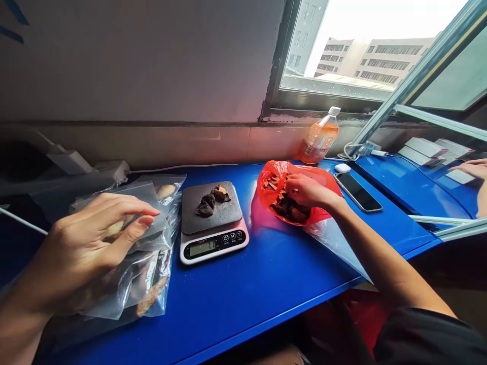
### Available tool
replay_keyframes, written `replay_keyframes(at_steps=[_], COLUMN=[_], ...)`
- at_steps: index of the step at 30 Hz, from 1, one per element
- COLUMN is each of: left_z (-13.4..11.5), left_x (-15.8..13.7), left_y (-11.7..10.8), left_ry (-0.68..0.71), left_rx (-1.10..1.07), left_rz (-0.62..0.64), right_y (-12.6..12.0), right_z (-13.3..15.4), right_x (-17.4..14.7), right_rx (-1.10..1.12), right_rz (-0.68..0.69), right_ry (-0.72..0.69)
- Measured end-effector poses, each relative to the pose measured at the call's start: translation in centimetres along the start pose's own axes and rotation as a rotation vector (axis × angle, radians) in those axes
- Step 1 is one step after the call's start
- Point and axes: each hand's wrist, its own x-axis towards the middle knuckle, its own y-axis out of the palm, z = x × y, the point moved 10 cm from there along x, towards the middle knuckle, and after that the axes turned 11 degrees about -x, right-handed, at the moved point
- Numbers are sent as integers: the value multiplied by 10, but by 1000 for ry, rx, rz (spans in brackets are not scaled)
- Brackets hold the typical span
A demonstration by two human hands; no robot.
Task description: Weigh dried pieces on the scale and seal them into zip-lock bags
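- Sleeve (429,337), dark, at lower right.
- Left hand (95,238), left of frame, above clear bags (148,263): thumb and forefinger nearly meet, a narrow gap, nothing seen between them.
- Right hand (304,190), right of centre, reaches into the red bag (325,185) among dark pieces (283,208); fingertips hidden, so cannot tell whether it grips one.
- Scale (194,228), centre, bearing dark chunks (206,205).
- Phone (358,192) and bottle (321,139), right of centre, near the red bag.

an orange drink bottle (321,138) stands near the window (344,66); a phone (358,192) lies beside a white case (343,168).
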Motion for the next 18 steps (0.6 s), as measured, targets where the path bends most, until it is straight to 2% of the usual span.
replay_keyframes(at_steps=[3, 8, 12, 16, 18], left_z=[1, 5, 7, 7, 6], left_x=[1, 2, 2, 4, 4], left_y=[-3, -2, -4, -5, -6], left_ry=[-1, -19, -43, -36, -32], left_rx=[21, 35, 60, 75, 74], left_rz=[-16, 1, -20, -34, -41], right_y=[-15, -37, -21, -21, -21], right_z=[-10, -21, -32, -30, -11], right_x=[-2, -1, 3, -7, -14], right_rx=[8, 187, 335, 109, 39], right_rz=[-98, -379, -336, -316, -307], right_ry=[34, 89, 189, 259, 166])
